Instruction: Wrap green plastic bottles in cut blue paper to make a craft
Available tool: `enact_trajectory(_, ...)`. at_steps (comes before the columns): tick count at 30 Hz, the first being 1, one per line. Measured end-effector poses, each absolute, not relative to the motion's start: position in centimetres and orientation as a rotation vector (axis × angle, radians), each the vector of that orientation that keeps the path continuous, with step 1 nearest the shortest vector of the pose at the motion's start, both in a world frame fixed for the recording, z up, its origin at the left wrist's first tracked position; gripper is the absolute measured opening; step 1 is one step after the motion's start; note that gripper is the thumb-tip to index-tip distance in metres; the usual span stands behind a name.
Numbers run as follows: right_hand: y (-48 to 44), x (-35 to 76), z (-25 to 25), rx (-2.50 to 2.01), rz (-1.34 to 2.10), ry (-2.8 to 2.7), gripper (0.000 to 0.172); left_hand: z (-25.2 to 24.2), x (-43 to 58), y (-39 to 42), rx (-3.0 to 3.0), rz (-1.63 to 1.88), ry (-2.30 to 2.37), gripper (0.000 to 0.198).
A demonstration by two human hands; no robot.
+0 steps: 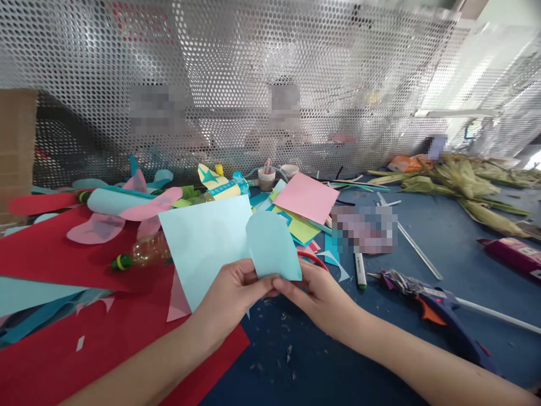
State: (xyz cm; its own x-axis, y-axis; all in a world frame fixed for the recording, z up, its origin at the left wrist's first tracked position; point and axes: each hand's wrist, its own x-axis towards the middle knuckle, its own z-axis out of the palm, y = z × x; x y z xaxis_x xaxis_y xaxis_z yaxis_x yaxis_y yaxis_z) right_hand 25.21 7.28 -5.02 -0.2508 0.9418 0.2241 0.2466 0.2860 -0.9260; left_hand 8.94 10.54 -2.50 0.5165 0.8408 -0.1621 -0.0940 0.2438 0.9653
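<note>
Near the table's (456, 242) near edge, the left hand (230, 287) pinches the pale blue sheet (203, 242) and the right hand (316, 290) pinches the rounded blue cutout (273, 245) (upright, rising away from both), the two hands nearly touching.

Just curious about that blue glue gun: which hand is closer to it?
Right. The right hand grips the light blue paper a little left of the glue gun, not touching it; the left hand holds the same paper farther left, beyond the right hand.
</note>
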Motion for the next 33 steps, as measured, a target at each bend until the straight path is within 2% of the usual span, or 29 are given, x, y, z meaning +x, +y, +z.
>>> enact_trajectory(8,7.1,25.4,-4.8,-1.102,0.925,-1.73,0.03,-3.0,8.8,10.6,1.101,0.756,0.798,0.031)
enact_trajectory(17,6.9,25.4,-5.0,-1.086,1.166,-1.529,0.033,-2.4,8.9,10.3,1.1,0.77,0.784,0.03)
enact_trajectory(25,6.6,25.7,-4.4,-1.23,1.153,-1.44,0.044,-2.3,8.5,11.1,1.207,0.728,0.857,0.027)
enact_trajectory(33,7.3,25.8,-5.1,-1.185,1.184,-1.363,0.046,-2.0,8.3,11.1,1.243,0.726,0.939,0.027)
